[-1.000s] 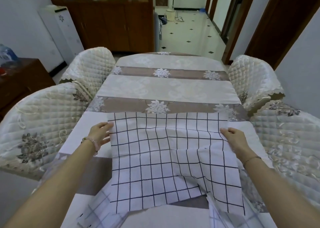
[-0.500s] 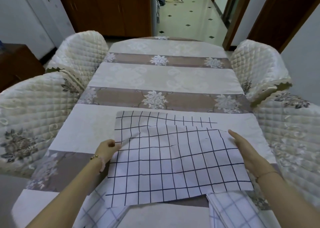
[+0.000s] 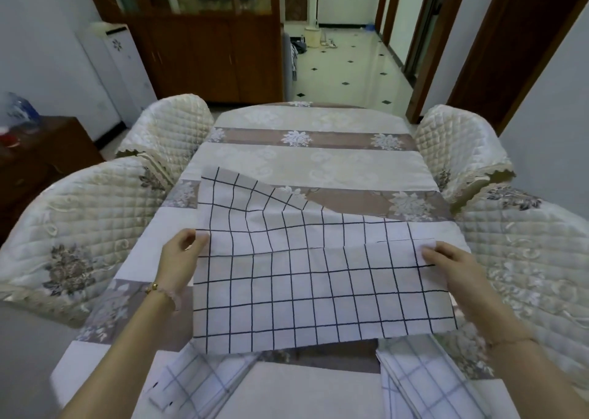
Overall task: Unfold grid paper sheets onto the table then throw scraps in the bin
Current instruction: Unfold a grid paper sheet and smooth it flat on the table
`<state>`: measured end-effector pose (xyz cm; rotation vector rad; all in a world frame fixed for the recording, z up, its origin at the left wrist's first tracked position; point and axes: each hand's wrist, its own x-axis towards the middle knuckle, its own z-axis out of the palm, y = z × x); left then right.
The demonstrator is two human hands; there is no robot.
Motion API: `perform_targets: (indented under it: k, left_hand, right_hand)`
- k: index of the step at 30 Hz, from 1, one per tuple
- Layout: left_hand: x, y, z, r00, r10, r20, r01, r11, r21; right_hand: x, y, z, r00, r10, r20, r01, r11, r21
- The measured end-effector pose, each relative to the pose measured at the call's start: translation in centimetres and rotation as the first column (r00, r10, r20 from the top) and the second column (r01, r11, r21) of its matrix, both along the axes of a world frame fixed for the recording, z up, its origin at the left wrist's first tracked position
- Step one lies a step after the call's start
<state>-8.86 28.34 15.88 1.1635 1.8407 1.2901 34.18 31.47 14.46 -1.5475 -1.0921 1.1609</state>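
Observation:
A large white sheet with a black grid [image 3: 318, 285] is held above the table [image 3: 306, 160], which wears a beige and brown flowered cloth. My left hand [image 3: 181, 259] pinches the sheet's left edge and my right hand [image 3: 452, 265] pinches its right edge. The far part of the sheet billows upward at the left and sags toward the cloth at the right. Two more folded grid sheets lie under it near me, one at the left [image 3: 197, 383] and one at the right [image 3: 424, 383]. No bin is in view.
Quilted cream chairs flank the table, two on the left [image 3: 79, 227] and two on the right [image 3: 526, 243]. A dark wooden cabinet [image 3: 207, 52] stands beyond the table. A tiled hallway [image 3: 344, 68] opens at the back.
The camera tilted down and back up. My hands have shifted from the sheet's side edges flat on the table to lifting it; its far part now billows up on the left.

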Motion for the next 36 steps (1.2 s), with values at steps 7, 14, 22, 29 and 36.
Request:
perform_targets:
  k: [7,14,22,29,36]
  left_hand:
    - [-1.7,-6.6,4.6,0.983,0.181,0.031,-0.184,0.965,0.188]
    - [-5.3,-19.4,5.0,0.866,0.499,0.039,-0.495,0.842,0.212]
    - [-12.6,-39.1,0.7,0.623,0.763,0.171,-0.774,0.633,-0.004]
    - [-16.8,-55.0,-5.0,0.475,0.834,0.281,-0.821,0.535,-0.199]
    - [-22.0,-65.6,-8.1,0.396,0.85,0.347,-0.781,0.511,-0.36]
  right_hand:
    - [-3.3,-4.5,4.6,0.981,0.186,-0.047,-0.177,0.972,0.154]
    - [-14.2,-7.3,4.4,0.887,0.462,0.003,-0.449,0.859,0.245]
    - [-29.2,-15.7,0.8,0.711,0.697,-0.092,-0.689,0.717,0.108]
    - [-40.1,-27.0,-3.8,0.551,0.834,-0.024,-0.834,0.551,-0.033]
    - [-48.7,-35.8,-8.2,0.481,0.876,0.012,-0.861,0.475,-0.184]
